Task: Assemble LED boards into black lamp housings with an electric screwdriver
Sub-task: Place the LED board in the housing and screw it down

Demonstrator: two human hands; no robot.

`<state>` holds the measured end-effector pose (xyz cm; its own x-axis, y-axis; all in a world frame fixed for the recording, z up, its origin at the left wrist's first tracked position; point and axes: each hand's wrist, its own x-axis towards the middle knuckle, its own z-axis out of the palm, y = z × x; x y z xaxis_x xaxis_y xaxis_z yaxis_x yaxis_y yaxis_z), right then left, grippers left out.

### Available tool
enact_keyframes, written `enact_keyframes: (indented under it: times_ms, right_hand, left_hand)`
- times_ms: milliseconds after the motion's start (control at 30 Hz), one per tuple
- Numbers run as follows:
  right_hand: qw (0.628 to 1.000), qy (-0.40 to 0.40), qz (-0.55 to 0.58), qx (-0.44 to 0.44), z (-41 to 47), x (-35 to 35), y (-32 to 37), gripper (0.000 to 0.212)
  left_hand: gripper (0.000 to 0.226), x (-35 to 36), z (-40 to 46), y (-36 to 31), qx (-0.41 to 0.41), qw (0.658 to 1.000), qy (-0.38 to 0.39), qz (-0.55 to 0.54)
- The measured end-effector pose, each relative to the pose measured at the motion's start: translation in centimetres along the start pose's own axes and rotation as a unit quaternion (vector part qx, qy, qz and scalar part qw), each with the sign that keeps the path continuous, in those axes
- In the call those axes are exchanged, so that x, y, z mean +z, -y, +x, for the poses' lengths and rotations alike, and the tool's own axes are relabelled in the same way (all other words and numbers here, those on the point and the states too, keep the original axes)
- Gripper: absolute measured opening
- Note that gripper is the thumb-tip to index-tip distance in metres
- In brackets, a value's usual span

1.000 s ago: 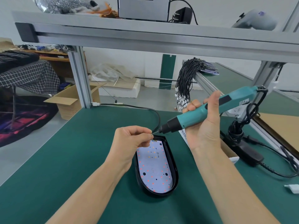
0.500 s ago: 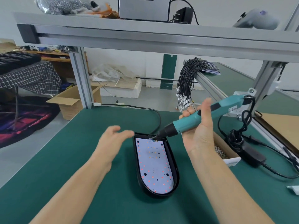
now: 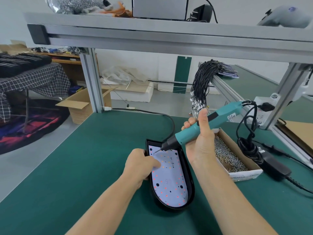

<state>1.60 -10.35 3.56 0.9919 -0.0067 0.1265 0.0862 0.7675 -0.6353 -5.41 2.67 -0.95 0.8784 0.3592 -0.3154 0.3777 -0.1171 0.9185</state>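
Observation:
A black lamp housing (image 3: 190, 177) lies on the green table (image 3: 81, 167) with a white LED board (image 3: 171, 182) seated inside it. My left hand (image 3: 140, 165) grips the housing's left wall, fingers bent over the rim onto the board. My right hand (image 3: 201, 145) holds a teal electric screwdriver (image 3: 191, 133) tilted down to the left. Its bit tip touches the board's far-left corner, just above my left fingers.
An open cardboard box (image 3: 243, 173) of small silver screws (image 3: 227, 155) sits right of the housing. Beyond it lie the black power adapter (image 3: 272, 165) and coiled cord. A bundle of black wires (image 3: 201, 85) hangs off the back rail. An aluminium frame post (image 3: 91, 82) stands at the far-left corner.
My left hand left the bit tip, swung out open, then came down onto the housing's left edge. The screwdriver dropped from above the housing until its bit met the board's far-left corner.

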Motion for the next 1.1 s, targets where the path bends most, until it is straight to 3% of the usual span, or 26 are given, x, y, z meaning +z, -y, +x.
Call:
enact_keyframes:
  times_ms: [367, 567, 933, 1100]
  right_hand:
    - [1.0, 0.004, -0.021, 0.009, 0.1, 0.2, -0.7, 0.03]
    - [0.997, 0.044, -0.067, 0.002, 0.2, 1.3, -0.4, 0.03]
    - [0.968, 0.2, -0.148, 0.024, 0.7, 1.2, -0.3, 0.018]
    - [0.949, 0.273, -0.135, 0.077, 0.6, 1.0, 0.4, 0.022]
  left_hand:
    - [0.028, 0.1, 0.5, 0.6, 0.012, 1.0, -0.002, -0.021]
    - [0.042, 0.2, 0.3, 0.4, 0.016, 0.999, -0.006, -0.028]
    - [0.028, 0.0, 0.2, 0.6, -0.005, 0.999, -0.008, -0.036]
    - [0.051, -0.1, -0.5, 0.0, -0.013, 0.999, -0.005, -0.052]
